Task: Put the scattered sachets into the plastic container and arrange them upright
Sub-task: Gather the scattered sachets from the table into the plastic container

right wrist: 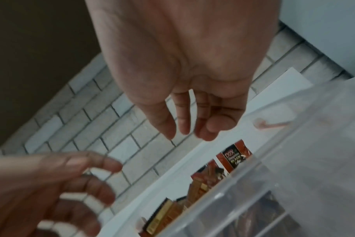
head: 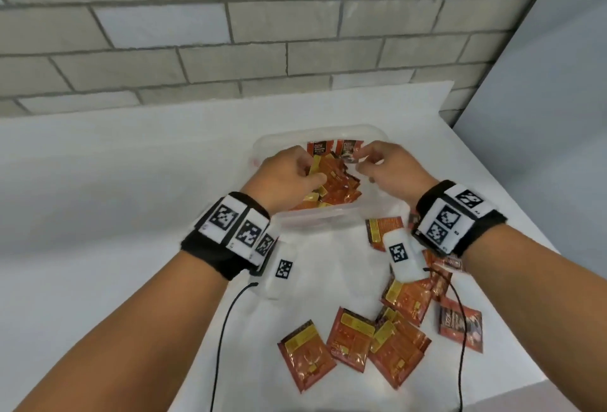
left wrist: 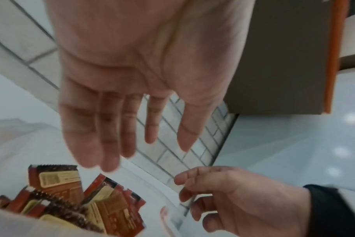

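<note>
— Standing by the white desk (head: 131, 181), what do you make of the hands?

— Both are over the clear plastic container (head: 331, 219), which sits on the desk near the grey brick wall (head: 197, 33). The left hand (head: 289, 175) hangs above the left half of the container. From the head view its fingers seem to lie among the sachets, but the left wrist view shows them (left wrist: 111, 136) straight and loose, holding nothing, just above the packets.

— And the right one?

— The right hand (head: 384, 168) is over the container's right side, fingers (right wrist: 184, 115) relaxed and slightly bent, nothing between them.

— Where are the sachets?

— A bunch of orange-red foil sachets with yellow labels (head: 331, 188) is inside the container, crowded toward its left and middle; several stand on edge, others lean. Two sachets with dark printed fronts (head: 331, 148) stand against the container's far wall. More loose orange-red sachets (head: 361, 342) lie flat on the desk on the near side of the container, some overlapping, and one (head: 382, 231) lies just beside its near right corner.

— Anything on the wrists?

— Black wristbands with white marker tags (head: 230, 231), each with a thin black cable (head: 220, 346) trailing away from the container.
</note>
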Available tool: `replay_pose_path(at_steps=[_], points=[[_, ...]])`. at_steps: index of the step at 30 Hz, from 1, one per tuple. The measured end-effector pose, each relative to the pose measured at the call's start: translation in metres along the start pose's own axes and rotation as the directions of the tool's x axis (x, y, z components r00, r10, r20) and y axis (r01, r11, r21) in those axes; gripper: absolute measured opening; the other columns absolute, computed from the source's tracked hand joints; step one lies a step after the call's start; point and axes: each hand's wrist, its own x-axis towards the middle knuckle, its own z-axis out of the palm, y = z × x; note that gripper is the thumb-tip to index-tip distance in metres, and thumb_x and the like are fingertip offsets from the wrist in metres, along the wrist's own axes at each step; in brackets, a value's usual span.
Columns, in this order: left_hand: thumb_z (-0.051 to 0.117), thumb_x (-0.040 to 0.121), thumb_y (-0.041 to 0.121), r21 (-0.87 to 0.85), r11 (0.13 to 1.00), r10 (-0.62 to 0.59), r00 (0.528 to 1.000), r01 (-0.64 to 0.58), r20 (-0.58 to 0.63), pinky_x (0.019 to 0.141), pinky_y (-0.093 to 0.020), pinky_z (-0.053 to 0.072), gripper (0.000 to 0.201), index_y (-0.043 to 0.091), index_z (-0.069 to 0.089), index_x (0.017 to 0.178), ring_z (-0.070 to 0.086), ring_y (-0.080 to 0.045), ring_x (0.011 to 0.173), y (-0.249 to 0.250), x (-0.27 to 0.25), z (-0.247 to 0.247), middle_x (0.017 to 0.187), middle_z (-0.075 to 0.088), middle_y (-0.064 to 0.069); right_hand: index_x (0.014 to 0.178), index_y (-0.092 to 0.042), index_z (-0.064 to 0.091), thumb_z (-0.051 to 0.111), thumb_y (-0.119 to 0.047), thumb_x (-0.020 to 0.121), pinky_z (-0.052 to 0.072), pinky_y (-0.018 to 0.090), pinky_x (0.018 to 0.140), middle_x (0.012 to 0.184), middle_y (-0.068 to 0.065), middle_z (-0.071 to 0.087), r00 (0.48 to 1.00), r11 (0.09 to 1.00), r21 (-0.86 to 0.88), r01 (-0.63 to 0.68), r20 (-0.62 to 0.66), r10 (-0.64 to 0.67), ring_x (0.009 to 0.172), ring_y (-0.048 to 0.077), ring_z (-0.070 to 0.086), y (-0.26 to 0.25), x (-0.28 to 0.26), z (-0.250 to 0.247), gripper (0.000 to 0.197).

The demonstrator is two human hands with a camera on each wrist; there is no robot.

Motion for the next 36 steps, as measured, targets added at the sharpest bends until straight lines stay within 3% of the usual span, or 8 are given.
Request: replay_pose_path(at_steps=[3, 6, 10, 12, 25, 29, 34, 36], points=[[0.067, 0.086, 0.035, -0.009, 0.999, 0.052, 0.979, -0.051, 0.195, 0.054, -0.021, 0.046, 0.02, 0.018, 0.063, 0.094, 0.055, -0.009, 0.066, -0.006, -0.033, 0.011, 0.081, 0.061, 0.002, 0.091, -0.012, 0.067, 0.06, -0.014, 0.091, 0.039, 0.015, 0.054, 0.063, -0.006, 0.058, 0.994, 0.996, 0.079, -0.031, 0.109, 0.022, 0.054, 0.008, 0.051, 0.011, -0.031, -0.018, 0.008], [0.07, 0.084, 0.037, 0.164, 0.985, -0.018, 0.913, -0.054, 0.407, 0.05, -0.023, 0.048, 0.027, 0.015, 0.065, 0.098, 0.058, -0.012, 0.063, -0.024, -0.053, 0.032, 0.085, 0.06, 0.002, 0.085, -0.006, 0.07, 0.062, -0.016, 0.089, 0.04, 0.014, 0.052, 0.048, -0.009, 0.059, 0.95, 0.984, -0.158, -0.082, 0.287, 0.125, 0.043, 0.0, 0.048, 0.034, -0.048, -0.022, 0.013], [0.075, 0.077, 0.045, 0.416, 0.898, -0.149, 0.794, -0.141, 0.59, 0.072, -0.027, 0.045, 0.048, 0.022, 0.056, 0.114, 0.053, -0.014, 0.088, -0.052, -0.073, 0.065, 0.096, 0.049, 0.009, 0.111, -0.012, 0.068, 0.055, -0.022, 0.091, 0.046, 0.026, 0.084, 0.114, 0.004, 0.065, 0.945, 0.837, -0.546, -0.023, 0.26, 0.196, 0.1, 0.018, 0.06, 0.072, -0.049, -0.003, 0.025], [0.079, 0.073, 0.043, 0.44, 0.88, -0.166, 0.755, -0.177, 0.634, 0.078, -0.029, 0.044, 0.06, 0.026, 0.05, 0.122, 0.048, -0.014, 0.094, -0.061, -0.082, 0.08, 0.101, 0.043, 0.008, 0.126, -0.019, 0.059, 0.051, -0.022, 0.093, 0.041, 0.028, 0.086, 0.124, 0.007, 0.056, 0.949, 0.778, -0.628, 0.016, 0.255, 0.186, 0.11, 0.024, 0.054, 0.085, -0.051, 0.008, 0.035], [0.071, 0.082, 0.034, 0.431, 0.872, -0.066, 0.818, -0.231, 0.572, 0.07, -0.025, 0.039, 0.028, 0.024, 0.046, 0.09, 0.044, -0.012, 0.089, -0.08, -0.089, 0.091, 0.096, 0.046, 0.006, 0.129, -0.02, 0.045, 0.061, -0.046, 0.084, 0.036, 0.04, 0.095, 0.127, 0.007, 0.05, 0.944, 0.669, -0.74, 0.075, 0.268, 0.192, 0.119, 0.026, 0.041, 0.084, -0.062, 0.032, 0.054], [0.059, 0.093, 0.025, 0.32, 0.934, -0.067, 0.801, -0.16, 0.595, 0.07, -0.026, 0.05, 0.019, 0.026, 0.044, 0.104, 0.058, -0.013, 0.087, -0.083, -0.087, 0.082, 0.103, 0.059, 0.004, 0.143, -0.018, 0.028, 0.068, -0.037, 0.084, 0.033, 0.042, 0.102, 0.135, 0.008, 0.043, 0.958, 0.732, -0.677, 0.075, 0.252, 0.135, 0.125, 0.028, 0.039, 0.082, -0.069, 0.038, 0.074], [0.047, 0.096, 0.023, 0.236, 0.969, -0.081, 0.798, -0.078, 0.597, 0.082, -0.034, 0.052, 0.026, 0.024, 0.044, 0.122, 0.062, -0.019, 0.098, -0.076, -0.088, 0.085, 0.113, 0.061, 0.001, 0.137, -0.011, 0.033, 0.064, -0.028, 0.089, 0.041, 0.023, 0.065, 0.097, 0.0, 0.052, 0.95, 0.888, -0.458, -0.043, 0.256, 0.178, 0.082, 0.011, 0.051, 0.078, -0.069, 0.022, 0.059], [0.054, 0.093, 0.025, 0.172, 0.983, -0.057, 0.794, -0.06, 0.605, 0.079, -0.031, 0.051, 0.035, 0.023, 0.041, 0.125, 0.063, -0.018, 0.094, -0.071, -0.086, 0.094, 0.113, 0.062, -0.001, 0.134, -0.009, 0.035, 0.064, -0.039, 0.087, 0.047, 0.029, 0.069, 0.095, 0.001, 0.055, 0.94, 0.876, -0.476, -0.081, 0.255, 0.225, 0.084, 0.015, 0.055, 0.078, -0.069, 0.015, 0.063]])
